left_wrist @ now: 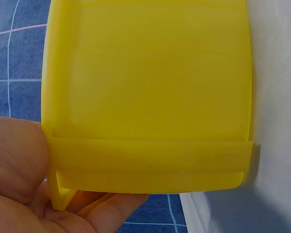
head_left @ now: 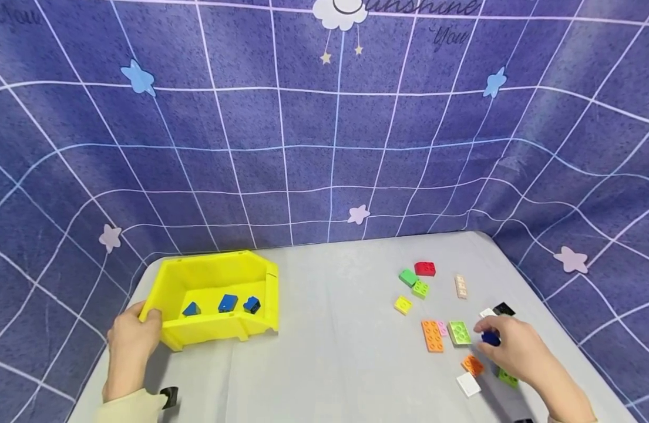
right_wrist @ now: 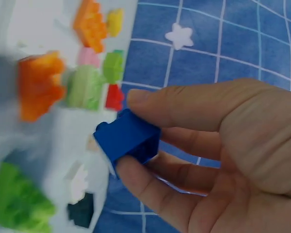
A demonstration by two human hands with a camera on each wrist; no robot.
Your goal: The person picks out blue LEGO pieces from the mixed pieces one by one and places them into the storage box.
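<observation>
A yellow bin (head_left: pixel 213 326) stands at the left of the table, with a few blue toy bricks (head_left: pixel 228 303) lying inside. My left hand (head_left: pixel 134 335) grips the bin's left end wall; in the left wrist view, thumb and fingers (left_wrist: pixel 111 211) wrap its rim. On the right side, my right hand (head_left: pixel 520 349) pinches a dark blue toy brick (right_wrist: pixel 128 136) between thumb and fingers, above the loose bricks. Around it lie a light green brick (head_left: pixel 459 333), an orange brick (head_left: pixel 473 365), a white brick (head_left: pixel 468 384) and a black brick (head_left: pixel 504 309).
Farther back on the table (head_left: pixel 324 329) are a red brick (head_left: pixel 425 268), a green brick (head_left: pixel 408 277), a yellow brick (head_left: pixel 403 304) and a beige brick (head_left: pixel 461 286). A long orange brick (head_left: pixel 432 336) lies beside a pink one (head_left: pixel 442 328). A blue patterned cloth (head_left: pixel 308 123) hangs behind.
</observation>
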